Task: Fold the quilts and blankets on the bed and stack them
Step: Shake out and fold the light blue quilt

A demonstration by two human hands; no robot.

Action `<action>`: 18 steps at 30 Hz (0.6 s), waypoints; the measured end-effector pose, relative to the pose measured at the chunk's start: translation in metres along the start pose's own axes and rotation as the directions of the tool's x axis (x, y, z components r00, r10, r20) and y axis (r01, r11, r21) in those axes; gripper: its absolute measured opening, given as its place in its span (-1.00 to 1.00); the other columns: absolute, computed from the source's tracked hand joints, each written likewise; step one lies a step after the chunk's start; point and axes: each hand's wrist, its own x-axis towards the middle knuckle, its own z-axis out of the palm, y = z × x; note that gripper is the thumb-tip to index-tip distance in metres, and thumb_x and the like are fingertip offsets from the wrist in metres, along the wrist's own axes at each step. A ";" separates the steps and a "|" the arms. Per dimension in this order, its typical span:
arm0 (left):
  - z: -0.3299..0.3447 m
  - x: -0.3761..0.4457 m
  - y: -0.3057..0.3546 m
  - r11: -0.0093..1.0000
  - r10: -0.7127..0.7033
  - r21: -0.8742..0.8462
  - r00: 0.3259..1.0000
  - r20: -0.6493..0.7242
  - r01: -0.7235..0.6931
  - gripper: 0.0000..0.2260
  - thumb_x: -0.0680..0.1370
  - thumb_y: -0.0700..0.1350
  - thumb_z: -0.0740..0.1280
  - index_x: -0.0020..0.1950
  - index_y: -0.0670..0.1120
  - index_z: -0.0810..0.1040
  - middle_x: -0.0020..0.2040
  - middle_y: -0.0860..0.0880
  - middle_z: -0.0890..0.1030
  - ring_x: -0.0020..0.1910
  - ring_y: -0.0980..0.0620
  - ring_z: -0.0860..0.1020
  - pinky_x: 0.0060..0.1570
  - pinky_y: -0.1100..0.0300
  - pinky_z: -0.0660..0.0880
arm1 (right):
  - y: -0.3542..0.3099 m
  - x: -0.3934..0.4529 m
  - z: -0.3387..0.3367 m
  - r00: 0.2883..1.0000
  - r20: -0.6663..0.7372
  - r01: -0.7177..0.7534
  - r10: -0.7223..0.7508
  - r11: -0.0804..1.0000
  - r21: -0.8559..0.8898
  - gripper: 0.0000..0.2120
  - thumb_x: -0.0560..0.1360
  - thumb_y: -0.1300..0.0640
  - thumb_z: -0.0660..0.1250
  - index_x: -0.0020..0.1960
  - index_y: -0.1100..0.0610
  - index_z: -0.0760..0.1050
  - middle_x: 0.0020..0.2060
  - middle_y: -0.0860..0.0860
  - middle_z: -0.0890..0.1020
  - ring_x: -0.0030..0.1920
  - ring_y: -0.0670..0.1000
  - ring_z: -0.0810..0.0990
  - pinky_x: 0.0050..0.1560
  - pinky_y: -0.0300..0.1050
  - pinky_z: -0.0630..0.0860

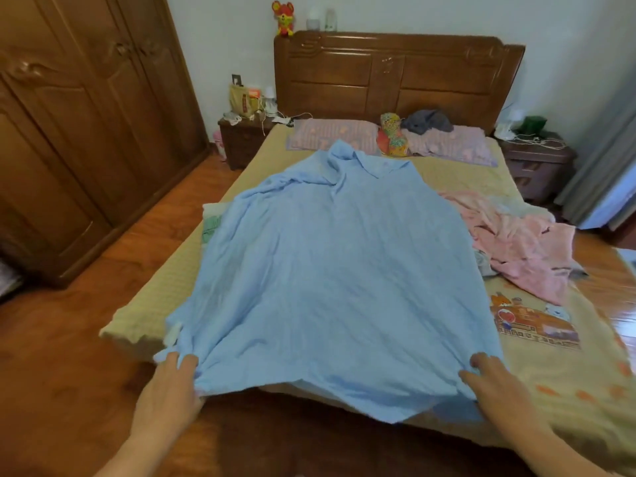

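A light blue blanket (337, 270) lies spread lengthwise over the bed (557, 373), reaching from the pillows to the foot, where its near edge hangs over. My left hand (170, 387) grips the blanket's near left corner. At the near right corner, my right hand (495, 383) grips the edge with its fingers curled into the cloth. To the right, a crumpled pink blanket (519, 242) sits in a heap on the bed. A folded pale green cloth (210, 223) peeks out from under the blue blanket's left side.
Two pink pillows (330, 134) lie at the wooden headboard (395, 74), with a colourful bundle (392, 134) and a grey cloth (428, 120) between them. Nightstands (241, 142) flank the bed. A wooden wardrobe (79, 132) stands to the left across the wood floor.
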 end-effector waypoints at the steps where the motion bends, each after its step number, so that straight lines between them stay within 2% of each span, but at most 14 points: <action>1: 0.008 -0.011 -0.004 0.999 0.023 0.028 0.999 0.042 -0.024 -0.61 0.30 0.06 0.51 0.03 0.03 0.46 0.01 -0.04 0.43 -0.01 -0.17 0.53 -0.31 0.03 0.45 | 0.008 -0.009 0.015 0.988 0.132 0.092 -0.078 0.991 -0.098 -0.56 -0.03 0.22 0.63 -0.21 0.02 0.57 -0.05 0.07 0.44 -0.22 0.17 0.57 -0.50 -0.09 0.42; 2: 0.013 -0.022 -0.007 0.999 0.029 0.037 0.997 0.071 -0.032 -0.62 0.34 0.11 0.45 0.08 0.03 0.46 0.02 -0.02 0.42 0.04 -0.14 0.50 -0.24 0.03 0.45 | 0.016 -0.019 0.020 0.959 0.254 0.174 -0.128 0.971 -0.166 -0.64 0.14 0.18 0.59 -0.12 -0.01 0.58 0.03 0.05 0.41 -0.10 0.16 0.58 -0.36 -0.01 0.52; 3: 0.018 -0.032 -0.009 1.000 0.000 0.012 0.995 0.096 -0.001 -0.65 0.40 0.11 0.41 0.12 0.03 0.46 0.06 -0.01 0.41 0.11 -0.12 0.47 -0.12 0.03 0.47 | 0.027 -0.026 0.033 0.946 0.294 0.194 -0.134 0.963 -0.188 -0.71 0.35 0.18 0.48 0.05 -0.01 0.58 0.17 0.06 0.39 0.08 0.17 0.54 -0.13 0.08 0.56; 4: 0.019 -0.039 -0.008 0.998 -0.053 -0.041 0.994 0.095 0.057 -0.68 0.46 0.07 0.39 0.15 0.02 0.47 0.11 -0.02 0.41 0.18 -0.12 0.44 0.02 0.01 0.47 | 0.039 -0.030 0.042 0.942 0.304 0.221 -0.141 0.944 -0.245 -0.72 0.49 0.18 0.34 0.18 0.01 0.55 0.28 0.07 0.35 0.22 0.17 0.46 0.06 0.10 0.53; 6: 0.016 -0.047 0.000 0.979 -0.162 -0.121 0.987 0.016 0.162 -0.74 0.49 -0.10 0.42 0.16 -0.07 0.53 0.17 -0.11 0.46 0.22 -0.19 0.46 0.15 -0.07 0.46 | 0.055 -0.031 0.042 0.953 0.287 0.168 -0.101 0.961 -0.221 -0.71 0.54 0.17 0.25 0.24 0.01 0.52 0.34 0.08 0.35 0.28 0.15 0.42 0.20 0.06 0.50; 8: 0.015 -0.047 0.003 0.967 -0.219 -0.154 0.970 -0.103 0.202 -0.73 0.44 -0.32 0.43 0.14 -0.20 0.59 0.12 -0.25 0.53 0.16 -0.33 0.51 0.11 -0.19 0.50 | 0.066 -0.032 0.035 0.962 0.265 0.126 -0.072 0.973 -0.195 -0.71 0.53 0.15 0.29 0.23 -0.01 0.52 0.32 0.08 0.36 0.26 0.12 0.44 0.19 0.01 0.52; 9: 0.011 -0.046 0.006 0.960 -0.236 -0.188 0.960 -0.149 0.206 -0.68 0.42 -0.39 0.41 0.15 -0.23 0.60 0.12 -0.30 0.53 0.14 -0.37 0.52 0.07 -0.23 0.53 | 0.068 -0.032 0.033 0.977 0.208 0.091 -0.053 0.980 -0.179 -0.71 0.47 0.13 0.37 0.19 -0.01 0.54 0.28 0.08 0.38 0.21 0.11 0.48 0.12 -0.03 0.55; 11: 0.002 -0.045 0.017 0.928 -0.287 -0.305 0.931 -0.226 0.212 -0.55 0.41 -0.45 0.34 0.28 -0.21 0.55 0.25 -0.31 0.45 0.17 -0.40 0.52 0.04 -0.26 0.53 | 0.074 -0.039 0.034 0.992 0.126 -0.009 0.027 0.990 -0.140 -0.58 0.14 0.12 0.60 -0.02 0.02 0.62 0.15 0.11 0.51 -0.02 0.11 0.59 -0.19 -0.05 0.61; 13: -0.010 -0.048 0.039 0.862 -0.369 -0.460 0.884 -0.287 0.211 -0.40 0.43 -0.48 0.28 0.44 -0.11 0.45 0.45 -0.19 0.25 0.25 -0.36 0.46 0.15 -0.20 0.48 | 0.080 -0.043 0.049 0.993 0.088 -0.074 0.081 0.994 -0.078 -0.47 -0.06 0.33 0.63 -0.12 0.09 0.63 0.11 0.16 0.54 -0.10 0.15 0.59 -0.33 -0.01 0.62; 15: -0.018 -0.050 0.060 0.754 -0.478 -0.634 0.806 -0.349 0.172 -0.30 0.44 -0.51 0.25 0.53 -0.07 0.35 0.53 -0.11 0.08 0.37 -0.25 0.32 0.35 0.01 0.34 | 0.077 -0.051 0.059 0.998 -0.022 -0.063 0.062 0.996 -0.064 -0.39 -0.16 0.43 0.60 -0.12 0.20 0.63 0.08 0.22 0.53 -0.12 0.22 0.56 -0.33 0.06 0.63; 16: -0.021 -0.050 0.069 0.678 -0.553 -0.714 0.762 -0.337 0.176 -0.28 0.45 -0.52 0.25 0.55 -0.05 0.32 0.55 -0.14 0.03 0.43 -0.20 0.26 0.39 0.12 0.27 | 0.074 -0.054 0.062 0.996 -0.076 -0.056 0.051 0.997 -0.058 -0.36 -0.21 0.44 0.58 -0.12 0.24 0.62 0.04 0.24 0.53 -0.14 0.25 0.55 -0.33 0.08 0.62; 17: -0.021 -0.049 0.074 0.600 -0.627 -0.771 0.723 -0.289 0.213 -0.27 0.46 -0.50 0.25 0.57 -0.02 0.30 0.57 -0.20 -0.01 0.48 -0.19 0.20 0.43 0.17 0.22 | 0.070 -0.058 0.061 0.994 -0.084 -0.077 0.073 0.996 -0.045 -0.35 -0.21 0.43 0.57 -0.10 0.28 0.62 0.01 0.26 0.54 -0.16 0.27 0.54 -0.31 0.10 0.60; 18: -0.020 -0.048 0.077 0.512 -0.695 -0.816 0.688 -0.209 0.269 -0.27 0.48 -0.47 0.25 0.58 0.02 0.27 0.59 -0.26 -0.03 0.53 -0.20 0.15 0.48 0.13 0.21 | 0.067 -0.061 0.063 0.991 -0.034 -0.130 0.129 0.991 -0.035 -0.35 -0.17 0.39 0.57 -0.06 0.30 0.61 0.01 0.27 0.54 -0.15 0.29 0.53 -0.29 0.11 0.59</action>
